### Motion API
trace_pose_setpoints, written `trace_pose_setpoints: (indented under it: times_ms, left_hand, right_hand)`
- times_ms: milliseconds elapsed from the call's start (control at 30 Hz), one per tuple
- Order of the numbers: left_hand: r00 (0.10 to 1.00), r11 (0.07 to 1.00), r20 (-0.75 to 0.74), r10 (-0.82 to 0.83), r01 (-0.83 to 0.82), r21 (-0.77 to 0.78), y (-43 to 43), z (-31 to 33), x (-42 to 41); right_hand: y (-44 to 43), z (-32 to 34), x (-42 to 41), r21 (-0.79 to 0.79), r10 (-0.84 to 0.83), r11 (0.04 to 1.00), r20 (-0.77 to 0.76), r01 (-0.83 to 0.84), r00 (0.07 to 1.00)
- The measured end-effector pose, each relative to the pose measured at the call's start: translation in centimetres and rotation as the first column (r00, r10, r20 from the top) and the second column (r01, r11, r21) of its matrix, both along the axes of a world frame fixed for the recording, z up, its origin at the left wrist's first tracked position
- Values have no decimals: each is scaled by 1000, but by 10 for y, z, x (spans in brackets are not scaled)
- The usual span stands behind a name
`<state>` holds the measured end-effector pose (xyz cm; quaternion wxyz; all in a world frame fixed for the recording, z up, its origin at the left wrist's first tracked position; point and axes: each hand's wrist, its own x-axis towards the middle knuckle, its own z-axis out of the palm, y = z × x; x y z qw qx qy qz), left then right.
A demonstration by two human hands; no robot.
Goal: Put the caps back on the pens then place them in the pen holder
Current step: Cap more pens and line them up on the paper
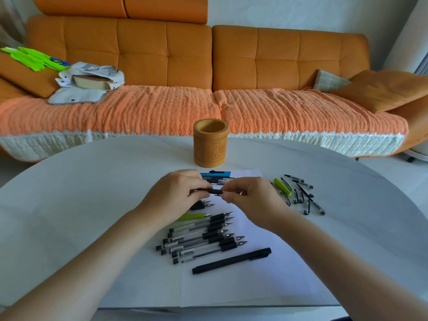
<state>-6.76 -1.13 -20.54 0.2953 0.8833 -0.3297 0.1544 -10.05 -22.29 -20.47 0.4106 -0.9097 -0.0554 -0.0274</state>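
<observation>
Left hand: my left hand (179,192) is clamped around the barrel of a slim dark pen (209,191), held level above the white sheet of paper (254,281).
Right hand: my right hand (249,193) pinches a small black cap (217,192) at the pen's tip end; I judge the cap is part way on, though the fingers hide the join.
Holder: the round bamboo pen holder (210,143) stands upright at 12 o'clock from my hands, near them, and looks empty from here.
Risk, cap: if I push off-axis the cap could skew or pop out of my pinch and roll into the pile below.
Risk, ink: the bare tip may mark my fingers if the cap slips.
Risk, drop-in: carrying the pen to 12 o'clock, a low sweep might nudge the holder; it looks heavy enough to stay standing, I think.
Uncapped pens: a row of clear-barrelled pens with black grips (201,239) lies at 6 o'clock, tips bare, just beneath my wrists; a forearm could scatter them.
Loose caps: a scatter of black caps and one lime-green cap (298,193) sits at 3 o'clock, close to my right hand.
Other: a long matte-black marker (231,260) lies at 6 o'clock; a blue pen (215,174) lies at 12 o'clock, between hands and holder, in the path.
Table: the round white table (69,193) is otherwise bare.
</observation>
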Motion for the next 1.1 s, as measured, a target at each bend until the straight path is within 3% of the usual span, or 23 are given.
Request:
trace_pose_setpoints:
  times_ms: [133, 200, 333, 467, 567, 900, 1100]
  left_hand:
    - [981, 989, 168, 100, -117, 95, 2, 4, 9]
    - [967, 975, 183, 178, -198, 99, 5, 3, 14]
    - [961, 949, 62, 269, -275, 154, 15, -9, 22]
    - [962, 937, -52, 269, -249, 246, 20, -21, 25]
    - [963, 926, -47, 266, -242, 289, 23, -17, 28]
    - [952, 949, -255, 167, -86, 302, 38, -7, 23]
    - [924, 926, -315, 217, -93, 365, 29, -2, 20]
  right_hand:
    - [-5, 2, 10, -269, -30, 960, 166, 75, 986]
    - [-12, -1, 18, -275, -82, 954, 147, 120, 986]
    - [-23, -8, 28, -234, -184, 954, 46, 190, 982]
    - [-20, -9, 35, -162, -230, 959, 47, 234, 972]
    - [-11, -7, 37, -208, -205, 955, 60, 214, 977]
    - [7, -17, 44, -326, -148, 933, 50, 156, 988]
    - [7, -14, 37, -360, -99, 920, 169, 154, 981]
